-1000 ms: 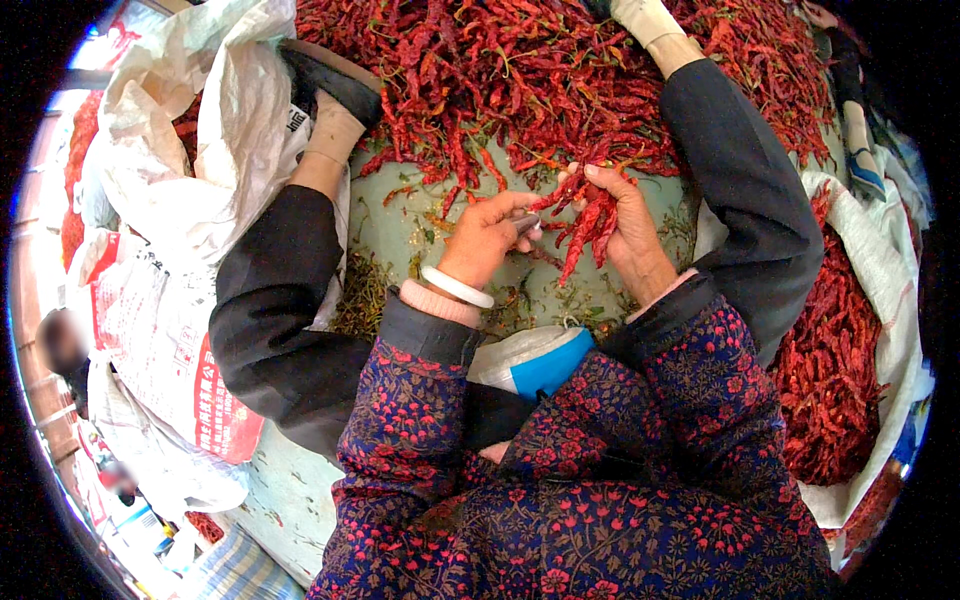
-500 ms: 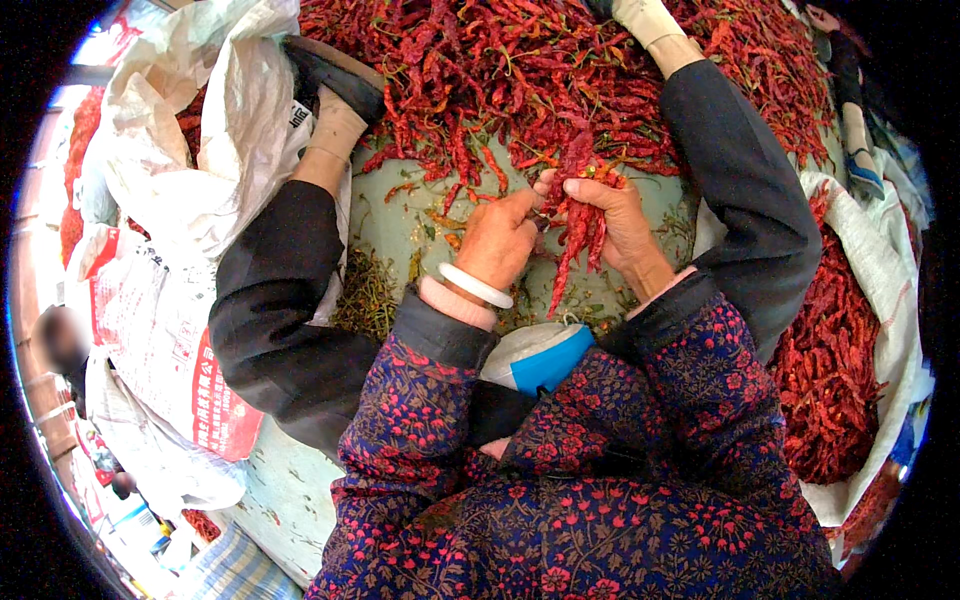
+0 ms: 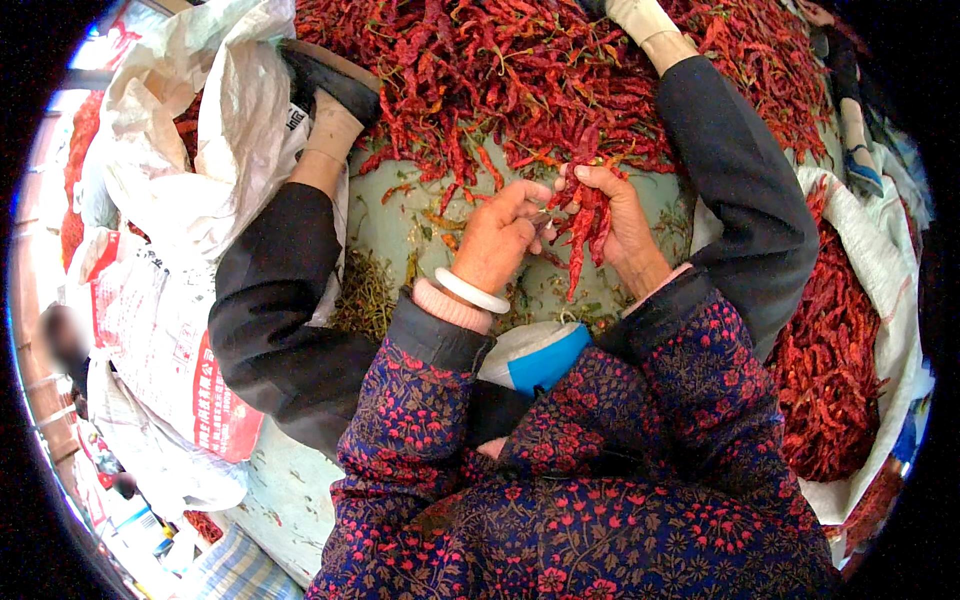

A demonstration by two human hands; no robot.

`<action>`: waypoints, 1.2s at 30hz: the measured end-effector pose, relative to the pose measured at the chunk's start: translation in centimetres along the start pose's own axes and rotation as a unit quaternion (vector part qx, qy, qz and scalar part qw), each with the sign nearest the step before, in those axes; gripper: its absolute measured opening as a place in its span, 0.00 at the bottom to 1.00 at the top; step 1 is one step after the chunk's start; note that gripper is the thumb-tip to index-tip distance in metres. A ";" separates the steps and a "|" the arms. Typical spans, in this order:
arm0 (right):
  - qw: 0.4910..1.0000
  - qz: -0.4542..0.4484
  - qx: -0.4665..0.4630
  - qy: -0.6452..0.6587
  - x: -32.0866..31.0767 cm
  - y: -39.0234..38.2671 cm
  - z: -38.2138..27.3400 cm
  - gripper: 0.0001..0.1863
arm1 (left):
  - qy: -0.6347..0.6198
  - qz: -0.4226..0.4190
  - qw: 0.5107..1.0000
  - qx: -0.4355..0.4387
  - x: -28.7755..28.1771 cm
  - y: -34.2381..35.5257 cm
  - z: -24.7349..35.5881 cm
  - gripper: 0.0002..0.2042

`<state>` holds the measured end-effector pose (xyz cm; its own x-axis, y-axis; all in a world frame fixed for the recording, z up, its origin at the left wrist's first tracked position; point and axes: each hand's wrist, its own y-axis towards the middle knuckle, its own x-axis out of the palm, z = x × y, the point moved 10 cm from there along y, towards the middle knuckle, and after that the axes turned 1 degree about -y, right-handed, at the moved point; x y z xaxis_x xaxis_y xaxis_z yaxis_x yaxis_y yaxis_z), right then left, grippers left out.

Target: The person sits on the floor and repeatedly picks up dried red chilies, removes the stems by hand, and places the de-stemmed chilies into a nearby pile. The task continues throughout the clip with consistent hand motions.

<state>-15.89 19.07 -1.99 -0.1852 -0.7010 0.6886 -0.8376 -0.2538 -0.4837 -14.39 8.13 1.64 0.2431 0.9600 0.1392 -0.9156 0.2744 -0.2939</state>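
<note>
My right hand (image 3: pixel 625 225) grips a bunch of dried red chillies (image 3: pixel 585 230) between thumb and fingers, several of them dangling. Just left of the bunch, my left hand (image 3: pixel 500 230) has its fingers curled round a small metal tool, mostly hidden, with the fingertips at the chilli stems. A white bangle (image 3: pixel 470 290) circles that wrist. Beyond both hands lies a big heap of dried chillies (image 3: pixel 500 70). Below and around them are loose stems and bits (image 3: pixel 365 295) on the pale green floor (image 3: pixel 400 170).
My legs spread either side. A white woven sack (image 3: pixel 170 220) with red printing lies left, an open sack of chillies (image 3: pixel 830 370) right. A white-and-blue round item (image 3: pixel 540 355) sits at my lap. Another person's foot (image 3: pixel 860 165) is at upper right; a blurred figure (image 3: pixel 65 340) is far left.
My left hand has moved slightly up and right towards the chillies. The bunch in my right hand has shifted and turned; the metal tool now shows less than a second ago.
</note>
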 end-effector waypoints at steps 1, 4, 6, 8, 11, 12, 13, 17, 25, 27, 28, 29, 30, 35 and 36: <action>1.000 -0.014 0.003 -0.001 0.2 0.0 0.1 0.12 | -0.003 0.004 1.000 -0.002 0.0 0.0 0.0 0.17; 0.999 -0.046 0.005 -0.008 0.7 0.2 0.2 0.12 | 0.016 0.007 1.000 0.020 0.0 -0.3 0.5 0.16; 0.998 -0.052 -0.002 -0.021 0.9 0.1 0.3 0.12 | 0.018 0.019 0.999 0.021 -0.4 -0.5 0.3 0.15; 0.999 -0.046 0.013 -0.025 1.0 0.1 0.8 0.12 | 0.035 0.031 0.998 0.038 -0.7 -0.6 0.2 0.13; 0.999 -0.028 0.025 -0.039 0.6 0.0 1.3 0.10 | 0.155 0.062 0.982 0.084 -0.8 -0.8 1.3 0.11; 0.998 -0.020 0.029 -0.044 0.2 0.1 1.6 0.09 | 0.242 0.082 0.962 0.095 -0.7 -1.1 2.2 0.11; 0.999 -0.010 0.034 -0.033 0.0 0.0 1.9 0.09 | 0.327 0.101 0.934 0.106 -0.6 -1.3 2.7 0.10; 0.999 0.002 0.044 -0.011 -0.5 0.0 3.2 0.08 | 0.379 0.156 0.904 0.120 -0.4 -1.7 2.5 0.12; 0.996 -0.017 0.075 -0.043 3.1 -4.2 4.6 0.08 | 0.481 0.267 0.835 0.026 -9.9 -3.2 -3.0 0.08; 0.999 -0.015 0.046 0.006 1.3 -1.6 3.3 0.09 | 0.421 0.229 0.878 -0.013 -10.7 -3.6 -3.0 0.09; 0.992 -0.075 0.089 0.055 2.0 -1.3 2.8 0.10 | 0.402 0.215 0.890 -0.019 -10.4 -3.8 -2.3 0.09; 0.995 -0.055 0.068 0.042 1.4 -1.0 2.4 0.10 | 0.383 0.201 0.901 -0.024 -10.3 -3.9 -2.0 0.09; 0.998 -0.035 0.046 0.029 1.2 -0.8 2.1 0.11 | 0.361 0.140 0.921 -0.027 -9.8 -3.7 -2.4 0.09; 0.999 0.012 0.034 0.018 -0.2 -0.1 2.1 0.10 | 0.522 -0.003 0.841 0.142 -6.4 -3.7 -3.0 0.10; 0.999 0.014 0.030 0.016 0.0 -0.1 2.0 0.10 | 0.506 0.032 0.848 0.155 -6.8 -3.0 -2.2 0.10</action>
<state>-14.81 17.76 -2.99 -0.2256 -0.6864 0.6913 -0.8000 -0.2744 -0.5336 -12.61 0.95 -0.49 0.1959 0.5718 -0.7967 -0.9395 0.3424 0.0147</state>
